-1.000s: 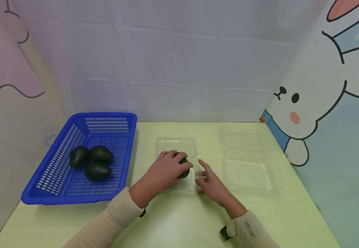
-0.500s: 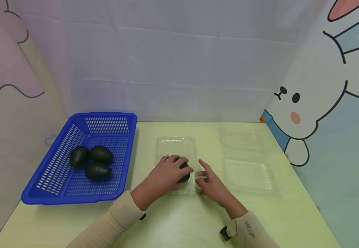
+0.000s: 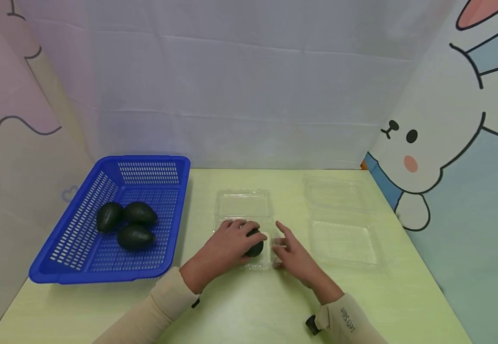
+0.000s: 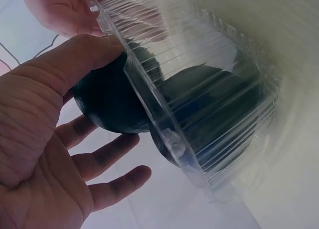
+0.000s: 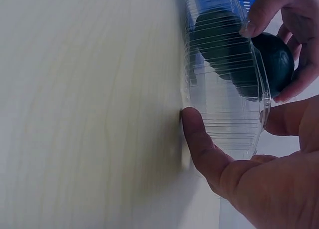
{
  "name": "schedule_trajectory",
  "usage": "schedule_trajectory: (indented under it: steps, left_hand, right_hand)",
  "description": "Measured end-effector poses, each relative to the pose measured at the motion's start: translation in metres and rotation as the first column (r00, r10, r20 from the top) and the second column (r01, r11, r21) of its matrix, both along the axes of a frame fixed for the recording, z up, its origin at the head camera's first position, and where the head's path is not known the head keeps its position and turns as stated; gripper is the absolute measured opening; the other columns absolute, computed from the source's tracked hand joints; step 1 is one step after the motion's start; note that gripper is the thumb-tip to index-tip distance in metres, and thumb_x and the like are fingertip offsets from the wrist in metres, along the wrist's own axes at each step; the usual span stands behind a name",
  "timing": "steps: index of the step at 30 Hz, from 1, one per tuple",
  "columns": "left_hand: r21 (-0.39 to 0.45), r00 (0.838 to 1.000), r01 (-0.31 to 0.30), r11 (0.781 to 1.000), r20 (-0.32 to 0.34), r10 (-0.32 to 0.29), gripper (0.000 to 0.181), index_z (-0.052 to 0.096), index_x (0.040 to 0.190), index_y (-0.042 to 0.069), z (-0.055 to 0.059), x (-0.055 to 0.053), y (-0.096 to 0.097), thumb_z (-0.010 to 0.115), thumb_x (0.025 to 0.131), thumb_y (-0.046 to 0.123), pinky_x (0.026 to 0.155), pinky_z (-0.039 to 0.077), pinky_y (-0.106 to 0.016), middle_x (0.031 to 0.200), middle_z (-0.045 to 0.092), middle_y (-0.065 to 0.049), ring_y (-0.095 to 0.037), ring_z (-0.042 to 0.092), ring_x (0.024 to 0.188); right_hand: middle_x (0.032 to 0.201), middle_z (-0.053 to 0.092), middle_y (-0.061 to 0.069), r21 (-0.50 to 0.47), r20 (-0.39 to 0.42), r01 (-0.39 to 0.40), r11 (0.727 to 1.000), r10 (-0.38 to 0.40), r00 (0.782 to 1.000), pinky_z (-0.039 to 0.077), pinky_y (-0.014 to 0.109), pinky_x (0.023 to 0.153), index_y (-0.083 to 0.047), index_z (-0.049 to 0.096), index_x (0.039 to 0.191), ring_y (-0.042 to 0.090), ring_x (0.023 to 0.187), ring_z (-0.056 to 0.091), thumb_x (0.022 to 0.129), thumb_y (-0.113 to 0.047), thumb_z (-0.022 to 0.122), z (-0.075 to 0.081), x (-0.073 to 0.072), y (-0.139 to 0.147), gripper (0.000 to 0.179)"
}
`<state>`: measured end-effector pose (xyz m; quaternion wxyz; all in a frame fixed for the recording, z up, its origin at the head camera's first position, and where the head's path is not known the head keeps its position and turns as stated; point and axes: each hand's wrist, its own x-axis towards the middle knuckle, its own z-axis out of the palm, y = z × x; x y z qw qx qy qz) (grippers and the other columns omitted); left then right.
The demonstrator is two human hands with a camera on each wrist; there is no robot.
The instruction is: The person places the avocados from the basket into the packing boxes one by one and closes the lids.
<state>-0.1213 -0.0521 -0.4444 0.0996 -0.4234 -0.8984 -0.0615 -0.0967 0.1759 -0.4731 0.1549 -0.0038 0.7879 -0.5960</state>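
An avocado (image 3: 255,245) is in my left hand (image 3: 227,244), gripped from above with thumb and fingers at the near part of an open clear plastic clamshell container (image 3: 243,204). In the left wrist view a second avocado (image 4: 214,109) lies inside the container's ribbed wall, beside the held one, which stands partly above the rim. My right hand (image 3: 297,262) holds the container's right side, thumb near the rim and a fingertip (image 5: 193,120) low against the outer wall, close to the table. The left palm is hidden in the head view.
At the left stands a blue plastic basket (image 3: 179,220) with three avocados (image 3: 135,237) in it. Another open clear clamshell container (image 3: 345,242) lies on the table to the right. A white cloth (image 3: 249,95) hangs behind the table's back edge.
Over the last second my left hand has moved slightly toward me with the avocado, deeper over the container's near part. The right hand has stayed at the container's side.
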Motion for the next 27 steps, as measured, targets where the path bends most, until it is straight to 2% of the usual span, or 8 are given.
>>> schedule_trajectory:
  steps: [5, 13, 18, 23, 27]
  left_hand:
    - [0.010, 1.000, 0.004, 1.000, -0.003, -0.004, 0.058, 0.063, 0.134, 0.029, -0.0020, -0.0003, 0.0008, 0.090, 0.082, 0.033, 0.098, 0.050, -0.052, 0.137, 0.059, -0.004, -0.032, 0.060, 0.123]
    - [0.005, 1.000, 0.019, 1.000, -0.007, -0.019, 0.059, 0.065, 0.134, 0.030, -0.0049, -0.0015, -0.0001, 0.090, 0.082, 0.035, 0.098, 0.050, -0.051, 0.135, 0.061, -0.002, -0.029, 0.061, 0.123]
    - [-0.007, 1.000, 0.012, 1.000, 0.006, -0.012, 0.057, 0.066, 0.133, 0.029, -0.0081, -0.0025, -0.0018, 0.090, 0.082, 0.035, 0.100, 0.049, -0.051, 0.134, 0.062, -0.002, -0.029, 0.061, 0.123]
    - [0.018, 1.000, 0.004, 1.000, 0.015, -0.005, 0.054, 0.066, 0.131, 0.028, -0.0093, -0.0037, -0.0026, 0.089, 0.083, 0.032, 0.098, 0.049, -0.051, 0.131, 0.063, -0.003, -0.028, 0.062, 0.122]
    - [0.037, 1.000, 0.008, 0.999, -0.002, -0.008, 0.050, 0.067, 0.131, 0.027, -0.0095, -0.0047, -0.0030, 0.087, 0.085, 0.027, 0.096, 0.051, -0.051, 0.129, 0.064, -0.003, -0.029, 0.063, 0.119]
  right_hand:
    - [0.142, 0.049, 0.028, -0.017, 0.014, 0.008, 1.000, -0.008, 1.000, 0.059, 0.047, 0.078, -0.017, 0.021, 0.166, 0.035, 0.114, 0.057, 0.109, -0.007, 0.048, 0.0005, 0.0009, -0.0007, 0.064]
    - [0.144, 0.047, 0.029, -0.022, 0.020, 0.004, 1.000, -0.004, 1.000, 0.060, 0.046, 0.078, -0.017, 0.020, 0.166, 0.035, 0.111, 0.059, 0.110, -0.008, 0.045, 0.0017, 0.0025, -0.0009, 0.062]
    - [0.143, 0.048, 0.028, -0.019, 0.023, 0.015, 1.000, -0.014, 1.000, 0.060, 0.044, 0.078, -0.018, 0.021, 0.166, 0.035, 0.113, 0.058, 0.109, -0.008, 0.045, 0.0004, 0.0018, -0.0011, 0.062]
    - [0.143, 0.051, 0.025, -0.022, 0.028, 0.029, 0.999, -0.028, 0.999, 0.060, 0.043, 0.078, -0.020, 0.023, 0.165, 0.034, 0.116, 0.058, 0.108, -0.008, 0.045, -0.0010, 0.0000, -0.0014, 0.063]
    - [0.143, 0.052, 0.024, -0.025, 0.028, 0.027, 0.999, -0.026, 0.999, 0.060, 0.043, 0.078, -0.019, 0.023, 0.165, 0.034, 0.116, 0.059, 0.107, -0.007, 0.044, -0.0019, -0.0002, -0.0014, 0.063]
